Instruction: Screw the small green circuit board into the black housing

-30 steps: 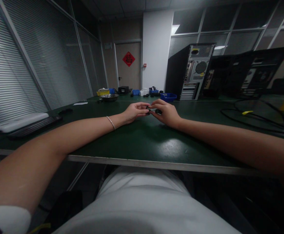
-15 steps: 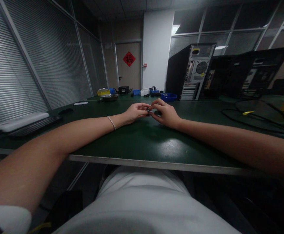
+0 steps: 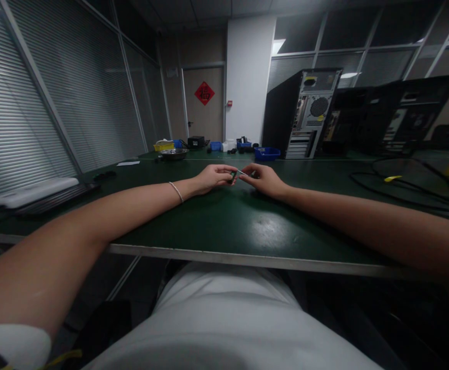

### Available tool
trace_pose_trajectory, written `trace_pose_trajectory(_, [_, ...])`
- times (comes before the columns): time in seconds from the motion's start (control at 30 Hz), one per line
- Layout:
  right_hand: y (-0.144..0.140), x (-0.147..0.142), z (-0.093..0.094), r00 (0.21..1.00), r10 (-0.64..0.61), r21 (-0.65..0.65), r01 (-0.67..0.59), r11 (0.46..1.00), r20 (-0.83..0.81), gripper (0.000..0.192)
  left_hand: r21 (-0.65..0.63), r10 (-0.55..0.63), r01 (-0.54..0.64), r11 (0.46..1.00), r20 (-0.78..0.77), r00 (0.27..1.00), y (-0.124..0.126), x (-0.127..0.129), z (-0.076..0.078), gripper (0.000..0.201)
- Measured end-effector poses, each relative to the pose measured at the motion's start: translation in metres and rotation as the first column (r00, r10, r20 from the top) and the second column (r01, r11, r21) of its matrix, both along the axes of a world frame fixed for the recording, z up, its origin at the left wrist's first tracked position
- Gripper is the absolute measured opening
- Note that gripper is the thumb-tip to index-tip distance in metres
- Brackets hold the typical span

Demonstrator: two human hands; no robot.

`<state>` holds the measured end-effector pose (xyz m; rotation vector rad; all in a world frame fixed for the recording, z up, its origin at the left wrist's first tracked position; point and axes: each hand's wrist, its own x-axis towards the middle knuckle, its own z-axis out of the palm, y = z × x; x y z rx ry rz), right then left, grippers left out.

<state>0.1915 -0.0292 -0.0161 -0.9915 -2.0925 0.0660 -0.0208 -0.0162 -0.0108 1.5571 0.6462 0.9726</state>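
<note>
Above the dark green table point(image 3: 201, 226), my left hand point(image 3: 214, 179) pinches a small green and dark piece point(image 3: 232, 177) between thumb and fingers. It looks like a small circuit board, but the fingers cover much of it. My right hand point(image 3: 265, 180) is closed on a small screwdriver point(image 3: 242, 172) with a thin bright shaft; its handle is mostly hidden in the palm. The shaft points left at the upper edge of the green piece. Whether the tip touches it, I cannot tell. The two hands are close together, a short gap apart.
Along the back stand a metal bowl point(image 3: 173, 153), a yellow bin point(image 3: 163, 146), a blue bin point(image 3: 266, 153) and a black box point(image 3: 195, 142). A computer tower point(image 3: 303, 115) rises at back right. Black cables point(image 3: 413, 192) lie right; a white power strip point(image 3: 35, 192) lies left.
My right hand has lowered slightly and drawn its fingers in around the screwdriver, whose shaft now tilts up to the left. The green piece in my left hand shows more clearly.
</note>
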Motion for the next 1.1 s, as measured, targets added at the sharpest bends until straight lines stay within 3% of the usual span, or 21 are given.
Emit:
trace_pose_trajectory(0.27, [0.003,0.0,-0.001,0.999,-0.03,-0.049,0.031,0.998,0.012,0.03,-0.014,0.034,-0.034,0.999,-0.022,0.999,0.0,-0.001,-0.001,0.026])
trace_pose_trajectory(0.47, [0.001,0.001,0.0,1.0,0.006,-0.028,-0.005,1.0,0.026,0.022,0.021,0.075,-0.074,0.997,-0.054,0.996,0.006,-0.002,-0.002,0.026])
trace_pose_trajectory(0.67, [-0.003,0.0,0.001,0.997,0.033,-0.02,-0.032,0.999,0.072,0.017,0.038,0.056,-0.054,0.998,-0.051,0.997,0.007,-0.003,-0.003,0.03])
trace_pose_trajectory(0.83, [-0.004,0.0,0.001,0.994,0.001,-0.019,0.001,1.0,0.112,0.015,0.086,0.051,-0.047,0.995,-0.043,0.998,0.009,-0.002,-0.007,0.022])
trace_pose_trajectory(1.1, [-0.003,0.001,0.002,0.991,-0.015,-0.006,0.015,1.0,0.136,0.014,0.171,0.047,-0.032,0.985,-0.084,0.995,0.008,-0.003,-0.007,0.038])
